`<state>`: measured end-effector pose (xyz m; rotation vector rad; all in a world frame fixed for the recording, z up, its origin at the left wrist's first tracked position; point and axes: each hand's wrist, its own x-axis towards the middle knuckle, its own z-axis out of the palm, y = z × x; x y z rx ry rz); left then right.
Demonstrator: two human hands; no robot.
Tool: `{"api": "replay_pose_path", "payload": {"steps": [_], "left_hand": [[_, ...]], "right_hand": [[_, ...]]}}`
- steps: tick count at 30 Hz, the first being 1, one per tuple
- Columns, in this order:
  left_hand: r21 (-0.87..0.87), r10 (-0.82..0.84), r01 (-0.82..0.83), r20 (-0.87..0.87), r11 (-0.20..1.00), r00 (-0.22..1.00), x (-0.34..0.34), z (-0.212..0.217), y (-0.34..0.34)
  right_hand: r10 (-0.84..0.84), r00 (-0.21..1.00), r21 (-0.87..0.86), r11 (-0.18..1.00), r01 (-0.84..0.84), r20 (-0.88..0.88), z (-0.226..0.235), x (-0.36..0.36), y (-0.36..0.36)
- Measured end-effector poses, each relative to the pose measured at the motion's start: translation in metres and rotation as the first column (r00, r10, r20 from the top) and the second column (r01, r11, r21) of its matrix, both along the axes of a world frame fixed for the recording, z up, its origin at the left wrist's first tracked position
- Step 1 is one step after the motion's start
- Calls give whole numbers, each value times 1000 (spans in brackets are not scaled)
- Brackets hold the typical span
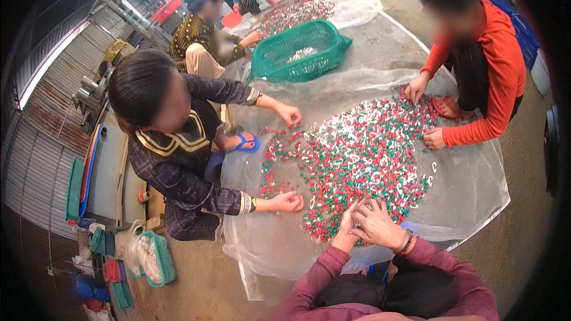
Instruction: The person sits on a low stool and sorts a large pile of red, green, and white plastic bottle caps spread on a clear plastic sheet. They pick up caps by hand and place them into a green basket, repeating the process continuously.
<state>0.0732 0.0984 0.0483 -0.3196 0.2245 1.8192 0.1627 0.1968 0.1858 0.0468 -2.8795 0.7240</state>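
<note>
A wide pile of small red, green and white pieces [363, 160], among them white hook-shaped ones, is spread over a pale mesh sheet [464, 184]. At its near edge my left hand [348, 224] and my right hand [380, 226] meet, fingers curled in against each other. Whatever lies between them is hidden. Loose pieces surround both hands, and a few white hooks [433, 167] lie apart on the right side of the sheet.
On the left a person in a dark patterned top [178, 160] reaches both hands over the sheet. A person in an orange top [496, 77] works at the right. Behind stands a green basket [267, 65] holding white pieces; two more people sit by another pile [297, 15].
</note>
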Motion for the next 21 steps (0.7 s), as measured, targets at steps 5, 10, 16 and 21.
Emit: {"api": "replay_pose_path", "payload": {"steps": [5, 10, 16, 21], "left_hand": [[-178, -58, 18, -223, 984, 973, 0, -19, -7], [-194, 189, -153, 182, 969, 965, -112, 55, 70], [48, 524, -556, -410, 830, 746, -340, 232, 198], [-170, 9, -305, -862, 937, 507, -261, 221, 158]], "right_hand": [[-66, 994, -69, 996, 61, -81, 15, 13, 33], [-305, 951, -179, 934, 310, 58, -7, 34, 82], [-428, 899, -240, 867, 437, 90, -27, 54, 98], [-510, 852, -306, 797, 521, 121, -43, 58, 111]]}}
